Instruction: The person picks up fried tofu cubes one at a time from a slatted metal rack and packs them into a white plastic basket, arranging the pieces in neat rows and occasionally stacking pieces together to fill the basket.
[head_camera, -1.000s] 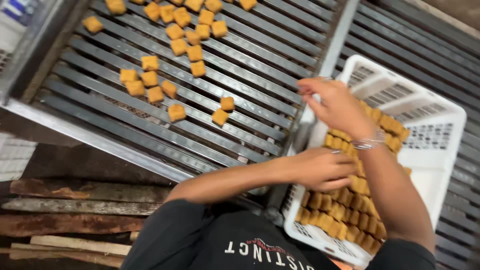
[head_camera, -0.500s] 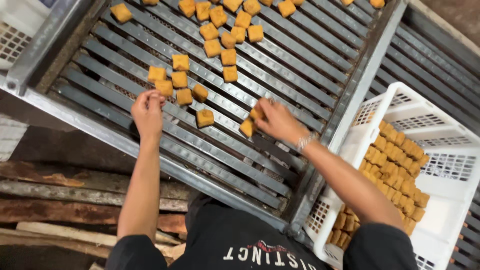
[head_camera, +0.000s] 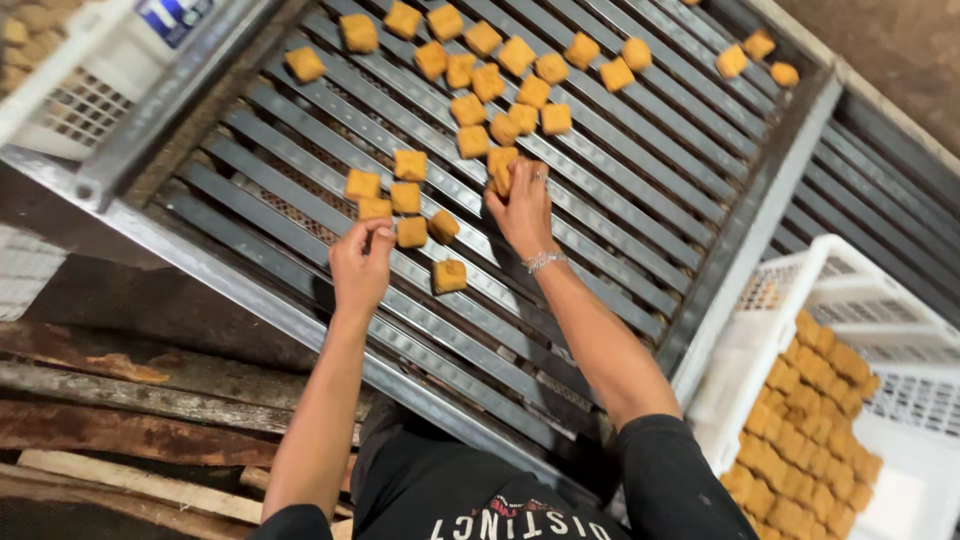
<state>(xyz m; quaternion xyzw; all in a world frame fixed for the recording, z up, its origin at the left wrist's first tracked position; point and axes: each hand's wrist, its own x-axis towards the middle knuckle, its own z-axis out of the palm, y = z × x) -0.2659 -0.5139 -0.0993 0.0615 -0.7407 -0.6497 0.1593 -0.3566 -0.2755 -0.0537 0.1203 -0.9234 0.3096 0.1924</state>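
Note:
Golden-brown fried cubes lie scattered on a slatted metal rack. My left hand reaches onto the rack, fingertips pinched at a cube in a small cluster. My right hand, with a thin bracelet at the wrist, is further in and closes its fingers on a cube at the edge of a bigger group. One loose cube sits between my two forearms.
A white plastic crate at the right holds several neat rows of cubes. Another white crate stands at the top left. Rusty planks lie below the rack's near metal edge.
Both hands have moved further up the rack from the near cubes. A second ago they were over the white crate at the right.

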